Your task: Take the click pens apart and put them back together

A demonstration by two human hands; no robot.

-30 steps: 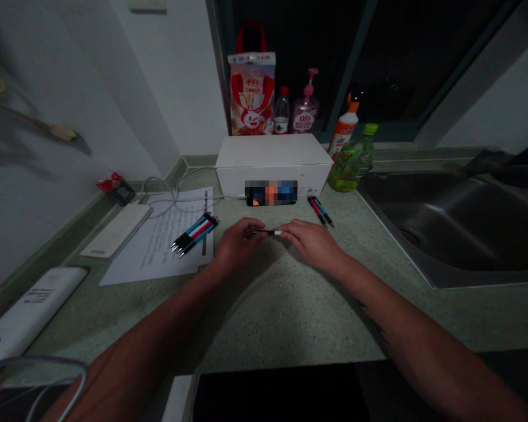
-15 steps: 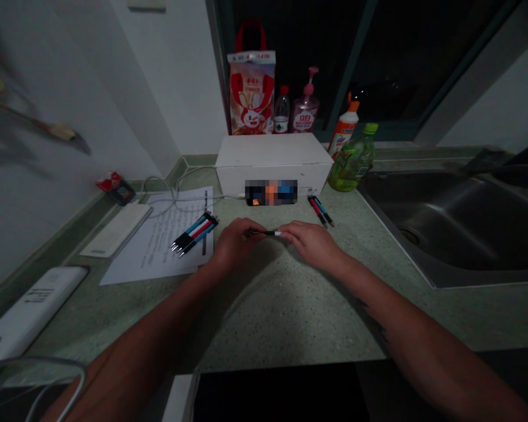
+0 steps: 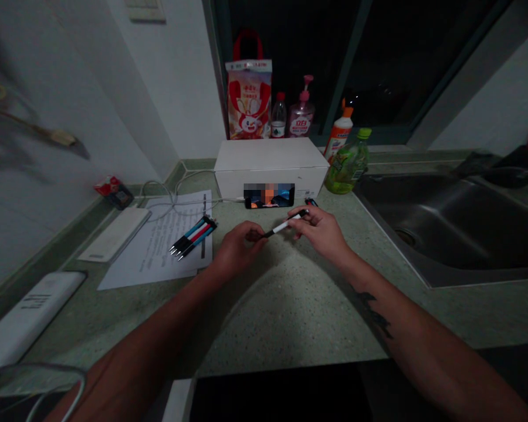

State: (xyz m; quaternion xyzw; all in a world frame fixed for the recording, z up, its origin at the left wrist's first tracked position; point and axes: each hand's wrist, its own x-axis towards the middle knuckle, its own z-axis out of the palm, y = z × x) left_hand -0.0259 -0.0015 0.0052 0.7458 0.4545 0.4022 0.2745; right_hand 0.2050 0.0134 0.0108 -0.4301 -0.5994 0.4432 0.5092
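Between my two hands a black-and-white pen [image 3: 280, 227] slants up to the right over the counter. My left hand [image 3: 242, 246] pinches its dark lower end. The fingers of my right hand [image 3: 319, 228] close on its upper part, and the black clip end sticks out above them. Several pens [image 3: 194, 236] with blue, white and red barrels lie side by side on a printed sheet [image 3: 158, 258] to the left. Just behind my right hand, the tops of other pens [image 3: 310, 202] show, the rest hidden by the hand.
A lit phone [image 3: 269, 196] leans against a white box [image 3: 270, 155], with a cable running left. Bottles, including a green one [image 3: 347, 164], stand behind. To the right is a steel sink [image 3: 422, 275]. White flat devices [image 3: 35, 316] lie at left.
The pen has gone from nearly level to tilted, its right end raised. My right hand has shifted up and right along it, exposing more white barrel and now covering most of the pens behind.
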